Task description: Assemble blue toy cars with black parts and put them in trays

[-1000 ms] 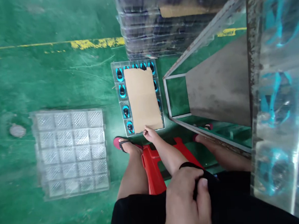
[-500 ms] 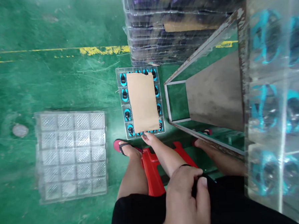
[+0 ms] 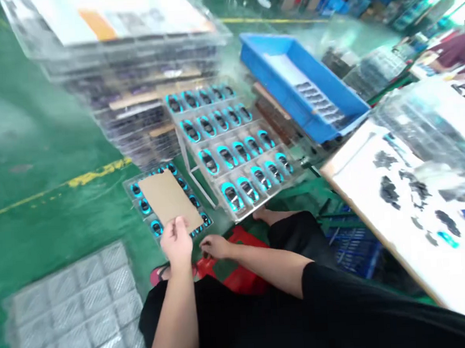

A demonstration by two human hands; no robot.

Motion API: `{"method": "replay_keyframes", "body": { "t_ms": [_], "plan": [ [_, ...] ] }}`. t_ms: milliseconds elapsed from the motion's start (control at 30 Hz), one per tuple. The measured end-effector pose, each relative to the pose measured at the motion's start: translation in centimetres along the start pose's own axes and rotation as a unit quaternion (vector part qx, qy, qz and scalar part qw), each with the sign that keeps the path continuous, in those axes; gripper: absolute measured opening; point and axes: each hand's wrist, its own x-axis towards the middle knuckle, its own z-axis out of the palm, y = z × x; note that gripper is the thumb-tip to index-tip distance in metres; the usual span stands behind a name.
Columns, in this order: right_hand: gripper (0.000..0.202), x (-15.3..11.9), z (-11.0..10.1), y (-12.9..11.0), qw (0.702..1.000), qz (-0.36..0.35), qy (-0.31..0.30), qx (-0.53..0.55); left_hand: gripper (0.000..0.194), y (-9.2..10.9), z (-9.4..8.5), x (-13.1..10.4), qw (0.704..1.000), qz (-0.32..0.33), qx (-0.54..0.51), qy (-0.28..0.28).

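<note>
My left hand (image 3: 176, 243) is closed, its curled fingers overlapping the lower edge of a brown cardboard sheet (image 3: 170, 198) in the view. Any object inside the fingers is hidden. Beside it, my right hand (image 3: 216, 246) has its fingers bent together above the red stool (image 3: 248, 277); what they hold, if anything, cannot be made out. The cardboard lies on a clear compartment tray (image 3: 151, 214) of black and turquoise parts on the floor. To the right of that, a second filled tray (image 3: 215, 136) rests tilted on a metal frame.
Empty clear trays (image 3: 76, 307) lie on the floor at lower left. A tall tray stack (image 3: 134, 80) stands behind. At right are a blue crate (image 3: 309, 81) and a white-topped table (image 3: 411, 237) with black parts. A person's dark red sleeve (image 3: 454, 50) shows at far right.
The view has swung toward the right and tilted up, bringing the crate and table in. My left hand is now over the cardboard's lower edge; my right hand has drawn back from the tray.
</note>
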Motion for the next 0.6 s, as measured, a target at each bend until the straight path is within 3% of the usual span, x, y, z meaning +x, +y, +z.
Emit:
{"method": "replay_keyframes", "body": {
  "t_ms": [100,200,400,500,600],
  "plan": [
    [0.025,-7.0,-4.5,-0.3,0.992,-0.071,-0.027,-0.101,0.034,-0.7,-0.4,-2.7,0.997,-0.018,0.075,-0.003],
    [0.017,-14.5,-9.8,-0.1,0.973,-0.164,-0.012,-0.163,0.034,-1.3,-1.1,-7.0,0.987,-0.032,0.157,-0.016],
    [0.02,-26.5,-20.0,1.6,0.923,-0.311,0.151,-0.17,0.031,-1.3,-1.0,-15.8,0.953,-0.017,0.276,-0.119],
    [0.023,-30.2,-22.4,2.4,0.894,-0.348,0.24,-0.15,0.029,-0.2,0.1,-18.1,0.929,0.019,0.315,-0.194],
    [0.028,-33.0,-22.9,2.8,0.852,-0.377,0.348,-0.101,0.031,1.4,2.0,-19.4,0.904,0.055,0.344,-0.247]
  ]
}}
